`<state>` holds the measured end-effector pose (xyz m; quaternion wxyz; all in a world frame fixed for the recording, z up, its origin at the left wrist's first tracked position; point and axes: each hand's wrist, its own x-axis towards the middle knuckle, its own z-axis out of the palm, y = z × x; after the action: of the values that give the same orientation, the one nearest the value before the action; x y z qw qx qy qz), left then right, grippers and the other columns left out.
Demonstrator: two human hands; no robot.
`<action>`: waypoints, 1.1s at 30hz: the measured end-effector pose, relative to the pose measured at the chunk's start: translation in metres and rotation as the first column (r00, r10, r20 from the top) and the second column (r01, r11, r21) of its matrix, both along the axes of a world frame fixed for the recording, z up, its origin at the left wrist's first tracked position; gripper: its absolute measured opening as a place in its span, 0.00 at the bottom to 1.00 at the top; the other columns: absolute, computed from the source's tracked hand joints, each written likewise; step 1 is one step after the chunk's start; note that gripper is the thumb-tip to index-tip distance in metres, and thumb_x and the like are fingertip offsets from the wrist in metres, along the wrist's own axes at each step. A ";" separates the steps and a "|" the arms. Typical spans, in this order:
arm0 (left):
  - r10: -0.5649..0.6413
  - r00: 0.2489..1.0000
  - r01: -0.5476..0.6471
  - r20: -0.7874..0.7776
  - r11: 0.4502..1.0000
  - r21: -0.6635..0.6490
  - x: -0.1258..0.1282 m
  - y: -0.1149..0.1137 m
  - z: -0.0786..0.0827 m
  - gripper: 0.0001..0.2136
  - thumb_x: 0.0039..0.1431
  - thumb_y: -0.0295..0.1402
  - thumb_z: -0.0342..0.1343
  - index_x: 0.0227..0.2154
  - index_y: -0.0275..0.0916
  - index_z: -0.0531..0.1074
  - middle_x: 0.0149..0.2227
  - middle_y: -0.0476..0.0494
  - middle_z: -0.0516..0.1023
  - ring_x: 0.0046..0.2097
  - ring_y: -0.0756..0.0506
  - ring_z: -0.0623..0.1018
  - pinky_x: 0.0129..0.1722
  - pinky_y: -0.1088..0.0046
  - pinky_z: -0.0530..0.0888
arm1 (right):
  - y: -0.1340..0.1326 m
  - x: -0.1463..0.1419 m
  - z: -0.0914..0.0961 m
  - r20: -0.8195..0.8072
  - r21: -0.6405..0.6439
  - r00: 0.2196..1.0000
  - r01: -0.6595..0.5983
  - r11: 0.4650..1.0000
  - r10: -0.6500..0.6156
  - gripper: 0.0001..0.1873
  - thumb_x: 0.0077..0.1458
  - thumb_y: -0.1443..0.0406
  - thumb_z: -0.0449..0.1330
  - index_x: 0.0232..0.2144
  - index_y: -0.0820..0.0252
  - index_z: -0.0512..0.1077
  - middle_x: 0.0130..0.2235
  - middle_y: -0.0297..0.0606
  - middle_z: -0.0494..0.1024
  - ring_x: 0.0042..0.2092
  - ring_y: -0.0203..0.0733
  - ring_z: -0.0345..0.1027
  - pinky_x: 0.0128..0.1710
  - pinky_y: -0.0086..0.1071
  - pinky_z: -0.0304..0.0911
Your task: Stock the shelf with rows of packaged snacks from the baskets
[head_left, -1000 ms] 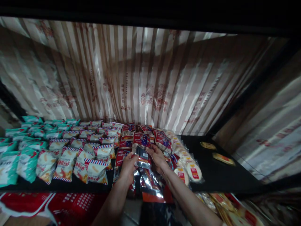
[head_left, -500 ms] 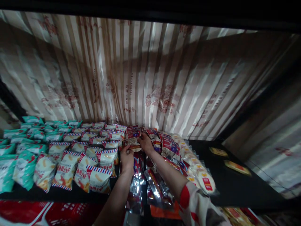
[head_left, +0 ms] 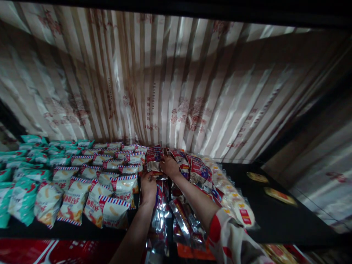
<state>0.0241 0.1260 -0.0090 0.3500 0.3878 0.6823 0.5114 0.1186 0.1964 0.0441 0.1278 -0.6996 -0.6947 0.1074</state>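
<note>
Both my hands reach deep onto a dark shelf (head_left: 277,216). My left hand (head_left: 148,187) and my right hand (head_left: 169,167) pinch the same red-and-dark snack packet (head_left: 154,160) near the back of its row. More red packets (head_left: 199,171) lie to the right of it, and shiny silver-backed ones (head_left: 161,223) lie under my forearms toward the front edge. My right sleeve (head_left: 233,240) is white with red patches.
Left of my hands lie rows of cream packets with red-and-blue striped edges (head_left: 110,183), then teal packets (head_left: 24,176). Clear-wrapped round cakes (head_left: 236,209) run along the right. Two flat yellow packs (head_left: 279,195) lie apart at far right. Striped shiny sheeting (head_left: 170,88) lines the back.
My hands have moved from the front of the red row to its back, carrying a packet; over the last half second they barely shifted. The camera has moved closer.
</note>
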 end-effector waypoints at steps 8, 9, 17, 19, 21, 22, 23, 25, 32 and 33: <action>-0.120 0.814 0.100 -0.569 0.993 -0.066 0.005 -0.021 0.037 0.20 0.55 0.26 0.43 0.49 0.38 0.69 0.58 0.41 0.65 0.56 0.42 0.66 0.55 0.66 0.64 | 0.002 0.002 -0.006 -0.012 0.029 0.998 -0.055 0.998 0.055 0.18 0.53 0.66 0.53 0.46 0.60 0.72 0.46 0.46 0.74 0.46 0.44 0.70 0.43 0.31 0.62; -0.137 0.771 0.138 -0.621 0.989 -0.046 0.007 -0.020 0.037 0.20 0.55 0.26 0.43 0.50 0.36 0.69 0.58 0.42 0.64 0.59 0.41 0.63 0.58 0.65 0.61 | 0.003 0.002 -0.007 -0.009 0.034 0.998 -0.058 0.998 0.059 0.18 0.53 0.66 0.53 0.46 0.60 0.72 0.46 0.46 0.75 0.46 0.44 0.70 0.43 0.31 0.62; -0.222 0.649 0.232 -0.728 0.969 -0.089 0.013 0.002 0.004 0.22 0.59 0.31 0.41 0.57 0.33 0.61 0.63 0.38 0.55 0.65 0.39 0.49 0.62 0.57 0.52 | 0.001 0.000 0.002 0.134 -0.024 0.989 -0.053 0.998 0.055 0.16 0.53 0.63 0.52 0.43 0.58 0.73 0.44 0.46 0.75 0.44 0.48 0.70 0.41 0.36 0.63; -0.228 0.637 0.228 -0.736 0.968 -0.102 0.013 0.003 0.002 0.22 0.59 0.31 0.41 0.56 0.33 0.62 0.63 0.38 0.55 0.65 0.39 0.50 0.62 0.58 0.51 | 0.003 -0.004 0.008 0.212 0.034 0.976 -0.060 0.998 0.052 0.16 0.54 0.63 0.51 0.41 0.61 0.74 0.45 0.50 0.74 0.47 0.52 0.67 0.41 0.39 0.63; -0.233 0.633 0.221 -0.738 0.968 -0.116 0.013 0.002 0.003 0.22 0.59 0.32 0.41 0.56 0.33 0.62 0.63 0.38 0.55 0.65 0.39 0.50 0.61 0.58 0.53 | 0.009 -0.010 0.011 0.248 0.120 0.963 -0.136 0.983 0.103 0.16 0.56 0.65 0.49 0.39 0.64 0.75 0.47 0.52 0.73 0.50 0.52 0.64 0.45 0.39 0.61; -0.239 0.632 0.220 -0.737 0.967 -0.126 0.013 0.002 0.004 0.22 0.59 0.32 0.41 0.56 0.34 0.61 0.63 0.39 0.54 0.65 0.38 0.50 0.61 0.57 0.54 | 0.014 -0.014 0.011 0.251 0.151 0.956 -0.195 0.969 0.153 0.17 0.57 0.66 0.48 0.38 0.64 0.75 0.47 0.51 0.73 0.51 0.50 0.63 0.47 0.39 0.59; -0.246 0.632 0.219 -0.735 0.966 -0.134 0.013 0.002 0.006 0.23 0.59 0.32 0.42 0.57 0.34 0.61 0.63 0.39 0.55 0.64 0.38 0.51 0.61 0.57 0.55 | 0.019 -0.018 0.010 0.249 0.168 0.944 -0.262 0.950 0.217 0.17 0.58 0.66 0.47 0.38 0.64 0.75 0.47 0.50 0.73 0.51 0.48 0.62 0.50 0.38 0.57; -0.253 0.636 0.217 -0.729 0.965 -0.146 0.013 0.002 0.008 0.23 0.59 0.32 0.42 0.57 0.35 0.60 0.63 0.40 0.56 0.64 0.37 0.51 0.60 0.56 0.56 | 0.032 -0.027 0.005 0.247 0.162 0.905 -0.390 0.906 0.346 0.17 0.58 0.67 0.46 0.40 0.64 0.74 0.47 0.48 0.73 0.53 0.46 0.60 0.54 0.36 0.52; -0.236 0.640 0.218 -0.731 0.968 -0.123 0.015 0.002 0.003 0.22 0.58 0.32 0.43 0.56 0.35 0.61 0.61 0.37 0.58 0.64 0.36 0.52 0.60 0.56 0.54 | 0.060 -0.040 -0.032 0.208 0.027 0.925 -0.332 0.943 0.319 0.23 0.60 0.56 0.44 0.54 0.54 0.64 0.61 0.41 0.58 0.64 0.54 0.39 0.58 0.52 0.38; -0.232 0.637 0.218 -0.735 0.969 -0.116 0.015 0.002 0.000 0.22 0.58 0.32 0.43 0.56 0.35 0.61 0.61 0.37 0.58 0.64 0.36 0.52 0.60 0.55 0.54 | 0.061 -0.039 -0.036 0.194 0.001 0.937 -0.296 0.955 0.290 0.25 0.60 0.54 0.44 0.56 0.51 0.62 0.62 0.40 0.57 0.64 0.55 0.39 0.58 0.53 0.37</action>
<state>0.0395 0.1283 -0.0089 0.1053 0.6411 0.7160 0.2555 0.0793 0.2570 0.0084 0.0535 -0.5934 -0.8017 0.0471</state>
